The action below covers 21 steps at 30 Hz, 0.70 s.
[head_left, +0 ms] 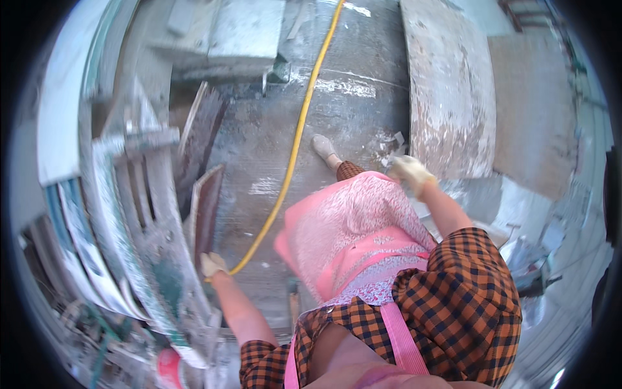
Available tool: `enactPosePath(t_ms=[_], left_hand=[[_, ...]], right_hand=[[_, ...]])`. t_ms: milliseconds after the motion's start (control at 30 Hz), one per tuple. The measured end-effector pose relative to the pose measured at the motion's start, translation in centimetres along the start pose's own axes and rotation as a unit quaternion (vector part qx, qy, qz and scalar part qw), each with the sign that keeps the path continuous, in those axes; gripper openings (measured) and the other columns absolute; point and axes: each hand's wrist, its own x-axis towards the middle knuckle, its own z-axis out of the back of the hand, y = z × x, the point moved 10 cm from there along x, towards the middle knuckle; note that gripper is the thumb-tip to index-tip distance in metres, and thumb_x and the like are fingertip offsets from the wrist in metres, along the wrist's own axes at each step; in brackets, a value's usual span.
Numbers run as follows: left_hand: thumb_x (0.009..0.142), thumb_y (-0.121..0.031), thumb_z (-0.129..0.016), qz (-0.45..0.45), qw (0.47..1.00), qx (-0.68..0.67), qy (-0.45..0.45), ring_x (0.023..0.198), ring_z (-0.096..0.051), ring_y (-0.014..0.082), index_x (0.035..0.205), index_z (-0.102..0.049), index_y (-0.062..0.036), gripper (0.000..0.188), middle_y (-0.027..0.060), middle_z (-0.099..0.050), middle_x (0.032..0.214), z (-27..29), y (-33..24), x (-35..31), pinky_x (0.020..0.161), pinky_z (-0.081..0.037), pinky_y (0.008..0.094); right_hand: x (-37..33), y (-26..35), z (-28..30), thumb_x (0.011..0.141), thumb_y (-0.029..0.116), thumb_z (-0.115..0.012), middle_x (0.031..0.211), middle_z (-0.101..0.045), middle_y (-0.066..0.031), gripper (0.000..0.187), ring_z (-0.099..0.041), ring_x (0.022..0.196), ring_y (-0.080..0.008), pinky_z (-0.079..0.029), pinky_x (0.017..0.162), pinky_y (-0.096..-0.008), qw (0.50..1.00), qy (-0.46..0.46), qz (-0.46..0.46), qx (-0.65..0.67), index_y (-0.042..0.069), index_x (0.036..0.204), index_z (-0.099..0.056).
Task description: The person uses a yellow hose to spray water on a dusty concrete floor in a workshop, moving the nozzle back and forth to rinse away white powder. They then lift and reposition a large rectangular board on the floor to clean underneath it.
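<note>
My left hand (213, 264), in a pale glove, is at the lower end of a narrow brown slab (207, 204) leaning on a rack. Its fingers look curled, but what they close on is hidden. A yellow hose (293, 159) runs down the floor and passes close by the left wrist. My right hand (412, 172), also gloved, is held out beside the pink apron (337, 214), near the corner of a pale, stained board (450, 91). Motion blurs its fingers, and I see nothing clearly held in it.
A weathered rack (146, 214) with white and green-edged slabs stands along the left. A pale block-like bench (243, 32) sits at the far left. Beyond the stained board lies a tan sheet (534, 110). My shoe (322, 146) is on the wet grey floor (259, 129), near white scraps (389, 148).
</note>
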Motion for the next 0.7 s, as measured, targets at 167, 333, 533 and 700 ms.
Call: enactPosePath(t_ms=[167,333,533,700], left_hand=[[0.095,-0.037,-0.059,-0.141,0.948,0.258,0.121,0.109,-0.062,0.0354,0.122,-0.059,-0.0031,0.043,0.0207,-0.065,0.119,-7.4,-4.3,-14.6,0.094,-0.048,0.0455],[0.099,-0.038,-0.059,-0.246,0.869,0.381,0.198,0.110,-0.065,0.0248,0.130,-0.055,-0.0004,0.049,0.0149,-0.067,0.121,-19.8,-5.4,-29.4,0.095,-0.050,0.0388],[0.097,-0.039,-0.061,-0.267,0.819,0.449,0.237,0.089,-0.064,0.0109,0.119,-0.061,-0.0048,0.040,0.0054,-0.069,0.102,-33.7,-6.6,-43.5,0.077,-0.050,0.0271],[0.103,-0.035,-0.057,-0.355,0.668,0.496,0.427,0.124,-0.054,0.0149,0.141,-0.047,-0.0030,0.051,0.0075,-0.058,0.126,-46.4,-3.9,-61.8,0.108,-0.039,0.0305]], right_hand=[[-5.1,-24.6,17.3,0.100,0.027,-0.051,0.070,-0.062,-0.0081,0.024,-0.068,0.068,-0.0219,-0.050,0.050,-0.0339,0.951,-0.256,-0.173,-0.015,0.014,0.083,-0.060],[-1.5,-33.6,13.8,0.097,0.031,-0.050,0.086,-0.068,-0.0154,0.031,-0.069,0.078,-0.0293,-0.053,0.065,-0.0424,0.968,-0.161,-0.137,-0.136,0.006,0.090,-0.067],[-2.6,-24.6,15.4,0.095,0.039,-0.050,0.101,-0.071,-0.0194,0.042,-0.067,0.092,-0.0357,-0.053,0.080,-0.0463,0.968,-0.245,-0.046,0.002,0.003,0.098,-0.073],[-7.2,-28.0,13.9,0.094,0.038,-0.048,0.093,-0.072,-0.0249,0.044,-0.072,0.082,-0.0365,-0.055,0.078,-0.0475,0.945,-0.208,-0.133,0.214,0.002,0.096,-0.073]])
